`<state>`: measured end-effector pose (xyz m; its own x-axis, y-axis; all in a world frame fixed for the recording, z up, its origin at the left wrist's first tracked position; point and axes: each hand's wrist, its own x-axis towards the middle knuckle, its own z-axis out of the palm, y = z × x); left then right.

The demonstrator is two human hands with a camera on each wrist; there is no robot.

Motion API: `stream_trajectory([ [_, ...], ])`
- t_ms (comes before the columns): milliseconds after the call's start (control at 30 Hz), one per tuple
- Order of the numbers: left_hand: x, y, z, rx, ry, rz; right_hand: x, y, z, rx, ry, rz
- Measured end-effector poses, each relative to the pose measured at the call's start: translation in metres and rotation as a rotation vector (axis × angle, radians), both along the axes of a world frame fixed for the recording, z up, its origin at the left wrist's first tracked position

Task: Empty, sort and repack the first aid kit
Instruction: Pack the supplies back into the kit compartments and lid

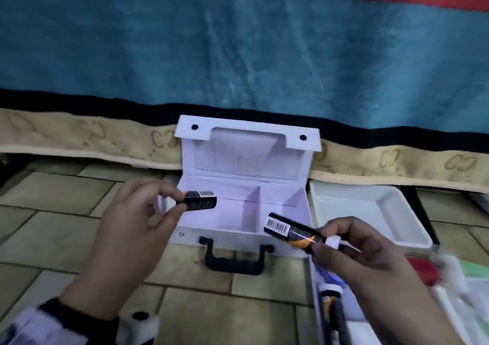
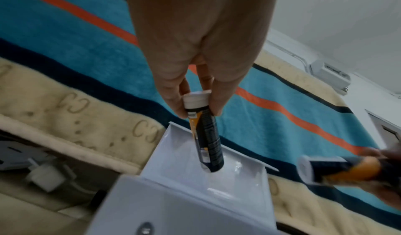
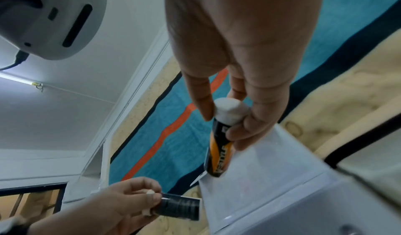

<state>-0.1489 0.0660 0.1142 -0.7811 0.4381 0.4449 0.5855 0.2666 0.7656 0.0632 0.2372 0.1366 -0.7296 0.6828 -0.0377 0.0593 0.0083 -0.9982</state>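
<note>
Fingertips (image 1: 172, 195) of the left hand (image 1: 132, 217) pinch a black tube (image 1: 199, 199) by its white cap, its body reaching over the left compartment of the open first aid kit (image 1: 243, 212) on the tiled floor (image 1: 66, 204). At right, the right hand (image 1: 365, 254) pinches a second tube (image 1: 293, 232) near its cap, angled toward the right compartment. Both compartments look bare, so repacking seems barely begun. Cap-end grips leave each tube's body free to go in first. More supplies wait in a near tray (image 1: 313, 291); another white tray (image 1: 370, 212) sits right of the kit.
</note>
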Motion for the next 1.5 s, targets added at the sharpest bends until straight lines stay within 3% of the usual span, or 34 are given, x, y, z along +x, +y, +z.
stream_trajectory([
  [267, -0.062, 0.013, -0.016, -0.275, 0.020, -0.364, -0.130, -0.041, -0.021, 0.080, -0.093, -0.283],
  [467, -0.073, 0.017, -0.027, -0.386, 0.061, -0.503, -0.179, -0.030, -0.040, 0.158, -0.297, -0.209],
  [600, -0.082, 0.017, -0.025, -0.459, 0.163, -0.427, -0.186, -0.024, -0.051, 0.177, -0.377, -0.088],
  [833, -0.077, 0.021, -0.027, -0.539, 0.099, -0.475, -0.184, -0.016, -0.060, 0.310, -0.531, -0.001],
  [1000, -0.075, 0.024, -0.024, -0.706, 0.199, -0.494, -0.185, -0.016, -0.063, 0.424, -0.607, 0.072],
  [1200, -0.067, 0.013, -0.028, -0.600, 0.227, -0.453, -0.180, -0.018, -0.059, 0.485, -0.630, 0.215],
  [1333, -0.069, 0.007, -0.029, -0.818, 0.340, -0.546, -0.178, -0.019, -0.056, 0.450, -0.619, 0.233],
  [1500, -0.066, 0.011, -0.038, -0.922, 0.495, -0.589, -0.178, -0.014, -0.057, 0.315, -0.520, 0.109],
])
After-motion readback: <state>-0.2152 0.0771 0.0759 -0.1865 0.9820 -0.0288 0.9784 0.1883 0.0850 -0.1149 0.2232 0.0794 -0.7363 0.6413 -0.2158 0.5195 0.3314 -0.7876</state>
